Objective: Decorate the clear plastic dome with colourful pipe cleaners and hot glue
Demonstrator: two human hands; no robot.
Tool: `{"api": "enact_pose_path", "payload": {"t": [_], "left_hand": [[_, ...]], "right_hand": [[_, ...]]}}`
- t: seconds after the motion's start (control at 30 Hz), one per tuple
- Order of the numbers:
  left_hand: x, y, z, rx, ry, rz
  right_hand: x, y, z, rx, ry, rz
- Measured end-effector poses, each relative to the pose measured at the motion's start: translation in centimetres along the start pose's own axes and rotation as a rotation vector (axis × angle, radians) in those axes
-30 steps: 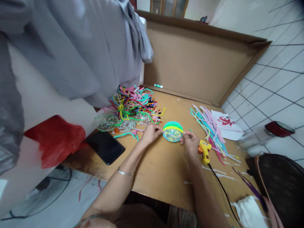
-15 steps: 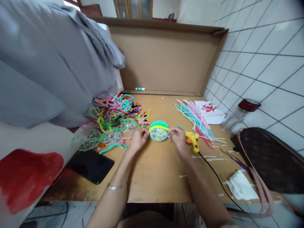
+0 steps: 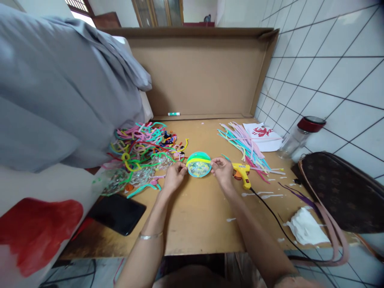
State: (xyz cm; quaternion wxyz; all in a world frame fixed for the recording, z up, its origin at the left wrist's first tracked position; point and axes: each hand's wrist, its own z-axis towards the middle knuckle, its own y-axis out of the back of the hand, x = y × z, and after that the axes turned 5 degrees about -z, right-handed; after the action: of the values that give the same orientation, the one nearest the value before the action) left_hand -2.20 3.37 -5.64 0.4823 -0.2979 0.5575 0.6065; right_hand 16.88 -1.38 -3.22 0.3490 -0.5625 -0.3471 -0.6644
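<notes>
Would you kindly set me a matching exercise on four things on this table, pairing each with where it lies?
Things:
1. glue gun
2. black phone
3. glass jar
4. clear ball

Places:
A. near the table's front left edge
B. held between the left hand and the right hand
C. by the tiled wall, beside the printed paper
D. just right of the right hand, its cord trailing to the front

Pairs: 1-D, 2-A, 3-C, 4-B
</notes>
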Motion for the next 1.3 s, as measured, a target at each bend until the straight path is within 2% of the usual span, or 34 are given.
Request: {"api": "enact_pose_path", "payload": {"t": [0.17, 0.33, 0.53, 0.63, 1.03, 1.3], "left_hand": [[-0.2, 0.0, -0.1, -0.004, -0.010, -0.016], [-0.4, -0.1, -0.1, 0.004, -0.007, -0.066], [-0.7, 0.0, -0.1, 0.010, -0.006, -0.024], [-0.8, 0.1, -0.2, 0.002, -0.015, -0.009], [-1.0, -0.1, -0.2, 0.012, -0.008, -0.178], [-1.1, -0.2, 0.1, -0.026, 0.058, -0.267]], "right_hand": [[-0.8, 0.8, 0.4, 0.083, 0.079, -0.133], [-1.2, 1.8, 1.2, 0.201, 0.269, -0.317], [-1.0, 2.1, 1.6, 0.210, 0.534, -0.596], [-1.0, 2.1, 1.6, 0.214, 0.617, -0.680], [-1.1, 2.1, 1.6, 0.230, 0.626, -0.758], [-0.7, 2.3, 1.3, 0.247, 0.615, -0.747]]}}
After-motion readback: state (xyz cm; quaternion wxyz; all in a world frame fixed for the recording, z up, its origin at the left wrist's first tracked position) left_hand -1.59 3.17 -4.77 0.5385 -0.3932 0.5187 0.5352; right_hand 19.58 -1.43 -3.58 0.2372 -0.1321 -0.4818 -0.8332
